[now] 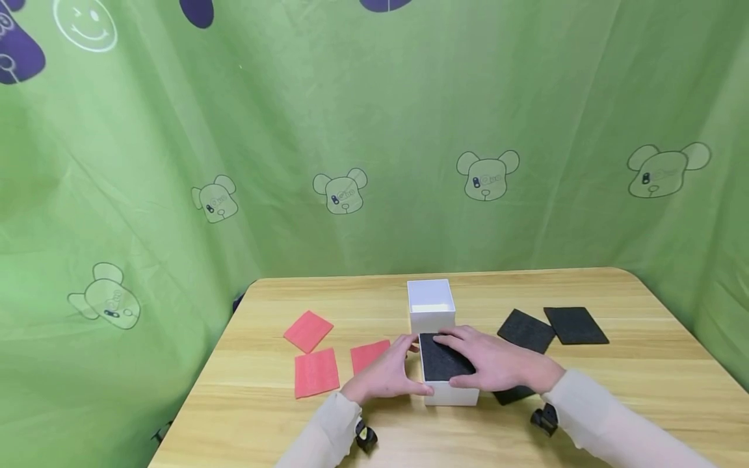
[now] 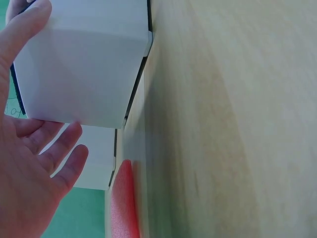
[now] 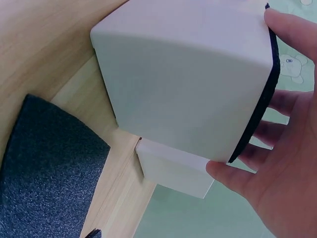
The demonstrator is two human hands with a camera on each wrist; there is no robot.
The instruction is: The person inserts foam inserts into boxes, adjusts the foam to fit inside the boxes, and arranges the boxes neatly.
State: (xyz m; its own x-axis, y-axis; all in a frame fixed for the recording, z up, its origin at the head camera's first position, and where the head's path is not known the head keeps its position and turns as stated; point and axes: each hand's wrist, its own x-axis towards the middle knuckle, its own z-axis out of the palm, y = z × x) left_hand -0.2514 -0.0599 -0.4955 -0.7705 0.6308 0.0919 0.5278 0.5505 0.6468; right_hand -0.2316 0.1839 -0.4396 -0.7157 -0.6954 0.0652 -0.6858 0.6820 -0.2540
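Note:
A white box stands on the table in front of me, with a black square sheet lying across its top. My left hand holds the box's left side, its thumb at the front corner and its fingers toward the back corner. Lying over the sheet, my right hand presses it with spread fingers, thumb at the front edge. In the right wrist view the black sheet shows as a thin dark layer along the box top. Part of the sheet is hidden under the right hand.
Behind stands a second white box with an open top. Several red squares lie to the left, one partly behind the left hand. Several black squares lie to the right, one partly under the right forearm. A green curtain hangs behind the table.

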